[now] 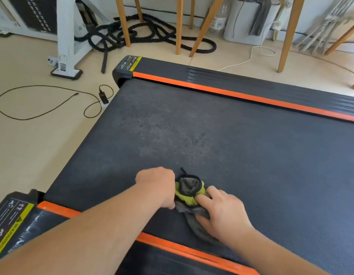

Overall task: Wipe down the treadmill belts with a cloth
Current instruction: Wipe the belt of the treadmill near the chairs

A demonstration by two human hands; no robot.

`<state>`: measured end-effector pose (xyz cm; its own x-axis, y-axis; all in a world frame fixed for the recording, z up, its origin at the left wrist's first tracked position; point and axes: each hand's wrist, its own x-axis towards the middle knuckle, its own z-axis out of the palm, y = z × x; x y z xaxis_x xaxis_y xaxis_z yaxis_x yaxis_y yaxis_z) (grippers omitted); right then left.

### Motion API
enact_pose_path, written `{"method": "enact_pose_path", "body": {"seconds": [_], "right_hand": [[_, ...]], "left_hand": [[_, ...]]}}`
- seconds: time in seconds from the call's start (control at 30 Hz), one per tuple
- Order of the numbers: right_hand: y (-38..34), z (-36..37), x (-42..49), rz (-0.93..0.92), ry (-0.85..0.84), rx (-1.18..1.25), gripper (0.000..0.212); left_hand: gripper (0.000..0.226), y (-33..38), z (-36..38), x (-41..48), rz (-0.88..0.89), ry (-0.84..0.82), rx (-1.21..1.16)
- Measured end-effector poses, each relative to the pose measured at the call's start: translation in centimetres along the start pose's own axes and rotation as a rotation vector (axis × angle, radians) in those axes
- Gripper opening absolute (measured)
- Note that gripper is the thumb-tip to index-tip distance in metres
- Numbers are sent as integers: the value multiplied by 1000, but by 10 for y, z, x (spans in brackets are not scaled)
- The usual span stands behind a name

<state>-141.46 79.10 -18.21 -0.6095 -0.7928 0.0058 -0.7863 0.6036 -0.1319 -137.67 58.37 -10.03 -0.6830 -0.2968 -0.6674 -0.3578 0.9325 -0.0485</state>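
- My cloth [189,190], grey and lime green, sits bunched up on the treadmill belt [212,126], near the closer orange rail [172,249].
- My right hand [221,213] pinches it, index finger on the green bit, thumb on the grey.
- My left hand [157,187] is curled up against the cloth's left edge; honestly can't tell if it's gripping.

Has a smooth pale beige floor [33,155] under bright, even light. Backs onto a white wall [158,2]. Keeps a white metal gym frame with a black weight stack [65,36] at far left, and a thick black braided rope [144,34] coiled beside it among slanted light wooden legs [179,24]. Shows a thin black cable [43,102] looped at left and a white cord [251,54] trailing near a pale grey cylindrical container [249,20].
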Motion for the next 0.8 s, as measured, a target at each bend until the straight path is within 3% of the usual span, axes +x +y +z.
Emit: {"method": "enact_pose_path", "body": {"seconds": [0.07,0.17,0.27,0.4,0.53,0.63,0.73,0.8], "right_hand": [[26,-7,27,127,-19,-49,28],[56,-19,71,354,-51,-38,31],[84,-28,107,366,-84,-123,32],[117,-28,153,601,-64,-18,33],[96,-19,185,847,32,171,28],[43,-13,181,661,34,129,29],[-18,-4,155,146,-35,91,33],[-21,-2,144,-77,-81,89,32]], "left_hand": [[64,-6,-11,13,-22,129,-97],[127,-8,-14,38,-78,105,-157],[159,-15,-2,54,-247,15,-127],[169,-26,14,66,-258,17,-293],[168,-24,21,68,-268,77,-340],[168,-24,21,68,-274,87,-341],[169,-24,21,67,-261,104,-358],[170,-24,21,66,-258,108,-366]]}}
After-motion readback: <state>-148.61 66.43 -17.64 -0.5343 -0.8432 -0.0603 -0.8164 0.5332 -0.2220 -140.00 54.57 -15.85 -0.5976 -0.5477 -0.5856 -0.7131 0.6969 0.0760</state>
